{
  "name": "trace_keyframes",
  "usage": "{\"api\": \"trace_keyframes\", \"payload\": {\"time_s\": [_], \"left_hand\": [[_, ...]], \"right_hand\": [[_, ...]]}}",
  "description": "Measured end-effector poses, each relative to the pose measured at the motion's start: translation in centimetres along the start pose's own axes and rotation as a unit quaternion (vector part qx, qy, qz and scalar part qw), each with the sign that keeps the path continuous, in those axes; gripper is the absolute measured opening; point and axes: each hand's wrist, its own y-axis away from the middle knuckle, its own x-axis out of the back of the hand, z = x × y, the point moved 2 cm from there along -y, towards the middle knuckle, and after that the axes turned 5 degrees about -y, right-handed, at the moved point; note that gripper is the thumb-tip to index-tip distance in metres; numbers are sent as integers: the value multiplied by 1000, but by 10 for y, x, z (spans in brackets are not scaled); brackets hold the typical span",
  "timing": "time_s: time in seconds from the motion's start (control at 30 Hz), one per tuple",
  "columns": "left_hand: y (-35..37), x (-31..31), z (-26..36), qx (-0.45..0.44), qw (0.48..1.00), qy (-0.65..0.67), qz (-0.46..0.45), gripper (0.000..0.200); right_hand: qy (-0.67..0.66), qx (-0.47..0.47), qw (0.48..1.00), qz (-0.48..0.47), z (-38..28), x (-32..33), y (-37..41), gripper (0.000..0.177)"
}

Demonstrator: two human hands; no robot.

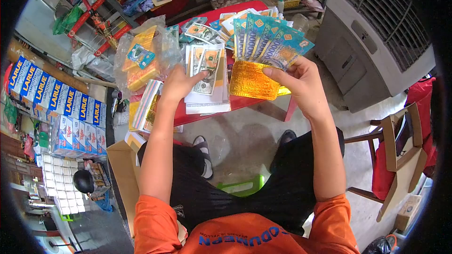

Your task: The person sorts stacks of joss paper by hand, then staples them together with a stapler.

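My right hand [301, 80] grips a fan of blue banknote-style papers [266, 40] along with a shiny gold embossed packet [254, 81], its thumb on the gold. On the left, my left hand [181, 84] lays its thumb across dollar-style notes [207, 68]. White paper sheets [207, 104] lie beneath those notes; the hand's other fingers are mostly hidden. More loose notes [203, 33] spread behind, on the red table [226, 11]. Left of my left hand, a clear plastic bag [165, 42] surrounds yellow-orange paper bundles [142, 77], topped by a small blue note [140, 56].
A striped-edged stack [147, 101] sits at the table's left corner. Beer cartons [56, 96] are piled at far left. An open cardboard box [123, 174] stands by my left leg. A large grey air cooler [351, 42] stands right; a chair [372, 136] holds another opened box [402, 150].
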Motion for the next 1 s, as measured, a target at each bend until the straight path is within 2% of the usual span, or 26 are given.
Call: {"api": "trace_keyframes", "payload": {"time_s": [0.07, 0.1, 0.17, 0.2, 0.3, 0.33, 0.4, 0.43, 0.5, 0.83, 0.9, 1.0], "left_hand": [[-3, -6, -6, -21, 994, 18, 103, 63], [0, -4, -1, -23, 994, 20, 102, 63], [9, 1, 6, -45, 983, 155, 86, 66], [15, 4, 9, -45, 983, 157, 84, 66], [28, 7, 14, -17, 920, 392, 0, 62], [27, 5, 9, -17, 919, 394, 0, 62], [23, -1, -1, -22, 884, 463, -54, 53], [24, -2, -5, -21, 883, 466, -54, 53], [27, -8, -10, 12, 851, 513, -110, 45], [43, -22, -12, -4, 816, 572, -87, 48], [45, -21, -13, -10, 794, 596, -117, 48], [51, -11, -6, -14, 774, 626, -94, 47]], "right_hand": [[7, 0, 1000, 0, 0, -1, 0, 34], [13, -1, 1000, 2, 0, 0, 1, 35], [16, -7, 1000, 5, 0, 2, 3, 35], [15, -12, 1000, 3, 0, 1, 3, 36], [7, -12, 1000, 3, 4, 1, 3, 35], [9, -12, 1000, 3, 5, 0, 3, 35], [22, -27, 999, 9, 7, 0, 3, 35], [24, -28, 999, 8, 8, -1, 3, 35], [25, -35, 999, 10, 11, -4, 1, 34], [42, -64, 997, 5, 25, -17, -7, 34], [40, -64, 997, 15, 27, -19, -9, 33], [36, -65, 997, 24, 22, -27, -7, 32]]}}
